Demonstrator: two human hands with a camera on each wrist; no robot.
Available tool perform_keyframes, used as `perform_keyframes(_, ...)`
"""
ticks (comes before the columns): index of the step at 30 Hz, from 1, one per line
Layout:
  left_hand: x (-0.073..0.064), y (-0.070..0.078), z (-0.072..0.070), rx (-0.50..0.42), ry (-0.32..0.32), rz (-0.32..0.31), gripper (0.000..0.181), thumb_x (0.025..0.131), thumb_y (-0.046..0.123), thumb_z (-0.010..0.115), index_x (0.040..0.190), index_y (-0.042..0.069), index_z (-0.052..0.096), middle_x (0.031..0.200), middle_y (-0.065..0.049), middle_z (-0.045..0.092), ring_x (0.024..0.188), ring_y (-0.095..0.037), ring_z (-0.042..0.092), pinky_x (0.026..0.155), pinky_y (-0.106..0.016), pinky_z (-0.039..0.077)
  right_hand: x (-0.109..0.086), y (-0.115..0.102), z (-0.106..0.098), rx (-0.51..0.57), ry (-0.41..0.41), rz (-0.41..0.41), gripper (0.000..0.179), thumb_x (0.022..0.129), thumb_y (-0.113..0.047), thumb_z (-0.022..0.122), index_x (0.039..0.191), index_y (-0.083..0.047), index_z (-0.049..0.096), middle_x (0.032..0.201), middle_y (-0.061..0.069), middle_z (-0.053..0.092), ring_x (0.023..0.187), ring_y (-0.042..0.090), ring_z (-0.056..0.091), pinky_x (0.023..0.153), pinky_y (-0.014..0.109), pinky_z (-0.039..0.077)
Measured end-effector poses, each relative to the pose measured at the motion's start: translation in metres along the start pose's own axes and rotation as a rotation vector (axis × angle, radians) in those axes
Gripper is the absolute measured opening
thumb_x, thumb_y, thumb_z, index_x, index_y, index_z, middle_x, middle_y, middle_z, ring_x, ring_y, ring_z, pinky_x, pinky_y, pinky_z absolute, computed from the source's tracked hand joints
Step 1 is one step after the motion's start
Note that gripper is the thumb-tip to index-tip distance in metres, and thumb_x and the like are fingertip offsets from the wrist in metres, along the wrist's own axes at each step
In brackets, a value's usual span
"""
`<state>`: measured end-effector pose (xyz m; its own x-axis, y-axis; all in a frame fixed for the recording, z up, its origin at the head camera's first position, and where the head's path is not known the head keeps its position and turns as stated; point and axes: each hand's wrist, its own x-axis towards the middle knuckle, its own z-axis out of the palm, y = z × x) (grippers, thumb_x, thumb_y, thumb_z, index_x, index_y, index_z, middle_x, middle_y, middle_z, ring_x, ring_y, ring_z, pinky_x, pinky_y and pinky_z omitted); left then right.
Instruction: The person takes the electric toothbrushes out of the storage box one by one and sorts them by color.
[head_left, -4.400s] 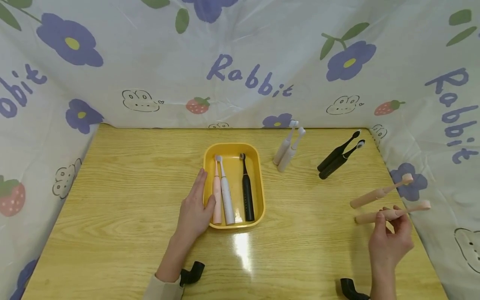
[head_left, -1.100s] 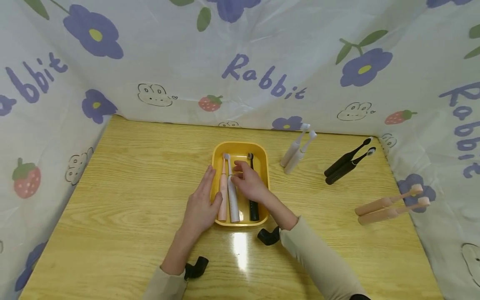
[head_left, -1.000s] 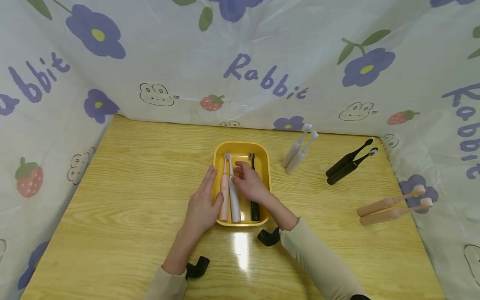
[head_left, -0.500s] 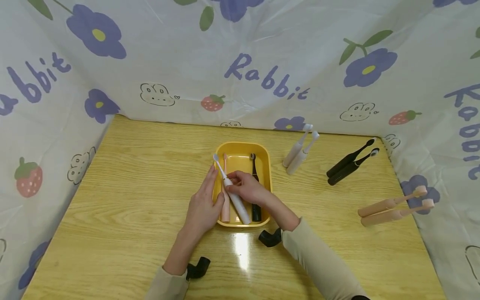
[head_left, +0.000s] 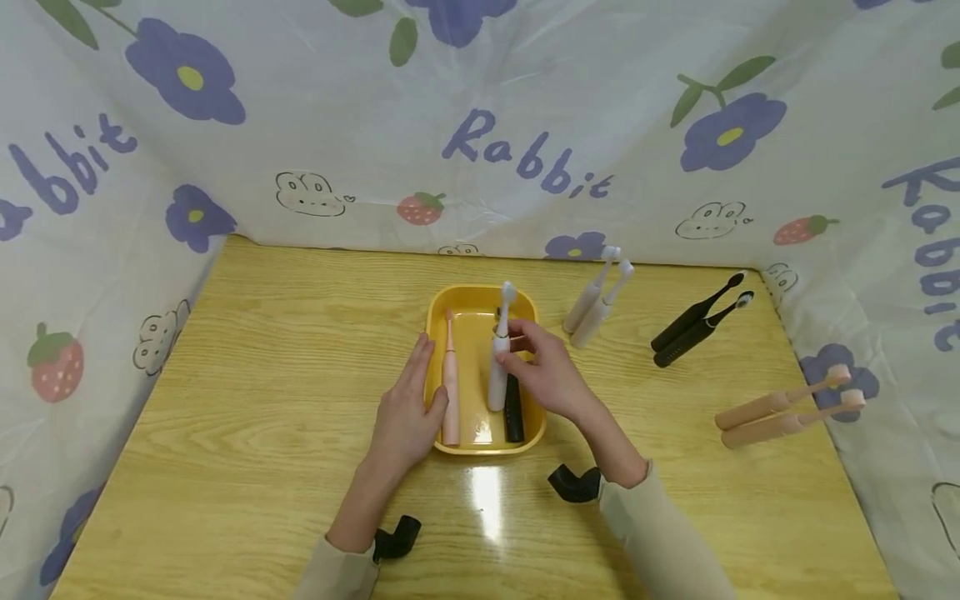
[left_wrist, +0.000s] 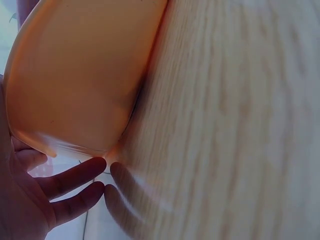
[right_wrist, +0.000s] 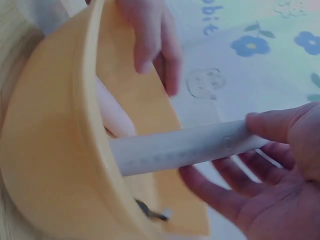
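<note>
In the head view my right hand [head_left: 551, 375] pinches a white electric toothbrush [head_left: 498, 367] between thumb and fingers, head up, over the yellow tray [head_left: 480, 449]. The right wrist view shows its white handle [right_wrist: 180, 146] slanting up out of the tray. My left hand [head_left: 405, 417] rests along the tray's left side with straight fingers; in the left wrist view its fingertips [left_wrist: 95, 167] lie at the tray wall. Inside the tray, a pink electric toothbrush [head_left: 451, 396] lies at the left. A black electric toothbrush [head_left: 513, 412] lies at the right, partly hidden behind the white one.
To the tray's right stand two white toothbrushes [head_left: 592, 308], two black toothbrushes [head_left: 693, 325] and two pink toothbrushes [head_left: 780, 412] on the wooden table [head_left: 300, 333]. A printed cloth [head_left: 360, 150] rises behind and at both sides of the table.
My right hand came from the pink toothbrushes at the right to the tray, took hold of the white toothbrush lying there, and lifted and turned it rightward. The left hand stayed at the tray.
</note>
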<state>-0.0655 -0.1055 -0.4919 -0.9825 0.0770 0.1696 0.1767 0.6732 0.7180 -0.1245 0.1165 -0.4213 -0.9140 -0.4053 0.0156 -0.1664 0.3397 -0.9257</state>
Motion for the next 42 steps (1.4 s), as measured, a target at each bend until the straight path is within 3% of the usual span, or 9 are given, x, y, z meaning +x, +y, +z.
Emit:
perform_keyframes(4, 0.0, -0.001, 0.0, -0.005, -0.004, -0.001, 0.066, 0.099, 0.012, 0.056, 0.159, 0.0, 0.032, 0.167, -0.009, 0.027, 0.044, -0.009, 0.033, 0.043, -0.029, 0.039, -0.013, -0.001, -0.011, 0.039, 0.147, -0.095, 0.033, 0.097, 0.005, 0.064, 0.13, 0.006, 0.059, 0.125, 0.022, 0.063, 0.114, 0.037, 0.063, 0.087, 0.046, 0.058)
perform_keyframes(7, 0.0, -0.001, 0.0, -0.01, -0.007, -0.001, 0.067, 0.099, 0.012, 0.056, 0.16, 0.001, 0.031, 0.167, -0.009, 0.027, 0.043, -0.007, 0.032, 0.041, -0.027, 0.037, -0.022, 0.001, -0.02, -0.011, 0.252, -0.221, 0.034, 0.094, 0.01, 0.066, 0.127, 0.009, 0.059, 0.123, 0.024, 0.064, 0.11, 0.037, 0.066, 0.084, 0.042, 0.059)
perform_keyframes(11, 0.001, -0.001, 0.001, -0.014, -0.005, 0.005, 0.067, 0.099, 0.013, 0.056, 0.16, 0.001, 0.031, 0.167, -0.009, 0.027, 0.042, -0.007, 0.031, 0.04, -0.027, 0.037, -0.034, 0.006, -0.033, -0.066, 0.391, -0.337, 0.033, 0.091, 0.015, 0.067, 0.122, 0.012, 0.059, 0.118, 0.027, 0.065, 0.105, 0.026, 0.067, 0.083, 0.029, 0.058)
perform_keyframes(16, 0.001, 0.0, 0.0, -0.018, -0.008, 0.004, 0.065, 0.099, 0.013, 0.054, 0.159, 0.001, 0.032, 0.167, -0.01, 0.027, 0.042, -0.007, 0.031, 0.039, -0.027, 0.036, -0.047, 0.014, -0.047, -0.026, 0.543, -0.404, 0.032, 0.089, 0.02, 0.064, 0.12, 0.015, 0.059, 0.113, 0.033, 0.062, 0.107, 0.013, 0.065, 0.083, 0.023, 0.056)
perform_keyframes(19, 0.001, 0.0, 0.0, -0.019, -0.014, 0.002, 0.065, 0.1, 0.014, 0.053, 0.159, 0.001, 0.032, 0.167, -0.009, 0.026, 0.042, -0.008, 0.032, 0.039, -0.027, 0.036, -0.052, 0.02, -0.055, -0.052, 0.604, -0.4, 0.03, 0.09, 0.018, 0.065, 0.119, 0.016, 0.06, 0.116, 0.034, 0.061, 0.109, 0.01, 0.064, 0.084, 0.021, 0.056)
perform_keyframes(25, 0.002, -0.002, 0.0, -0.022, -0.017, 0.004, 0.064, 0.1, 0.015, 0.051, 0.159, 0.0, 0.032, 0.167, -0.008, 0.026, 0.042, -0.009, 0.032, 0.039, -0.028, 0.036, -0.056, 0.035, -0.067, -0.207, 0.671, -0.357, 0.031, 0.087, 0.018, 0.069, 0.117, 0.015, 0.063, 0.117, 0.028, 0.065, 0.107, 0.006, 0.062, 0.081, 0.015, 0.053)
perform_keyframes(34, 0.001, -0.003, 0.001, -0.026, -0.013, 0.004, 0.065, 0.099, 0.015, 0.053, 0.159, 0.0, 0.033, 0.167, -0.009, 0.027, 0.041, -0.007, 0.031, 0.038, -0.027, 0.035, -0.05, 0.052, -0.071, -0.298, 0.713, -0.294, 0.03, 0.089, 0.011, 0.073, 0.118, 0.011, 0.066, 0.118, 0.024, 0.067, 0.102, 0.032, 0.066, 0.082, 0.011, 0.05)
perform_keyframes(42, 0.001, -0.004, 0.002, -0.031, -0.002, 0.012, 0.066, 0.098, 0.013, 0.054, 0.159, 0.001, 0.033, 0.167, -0.008, 0.027, 0.041, -0.006, 0.029, 0.037, -0.026, 0.034, -0.041, 0.064, -0.068, -0.335, 0.738, -0.289, 0.031, 0.085, 0.012, 0.076, 0.115, 0.01, 0.067, 0.113, 0.024, 0.069, 0.099, 0.037, 0.067, 0.079, 0.009, 0.049)
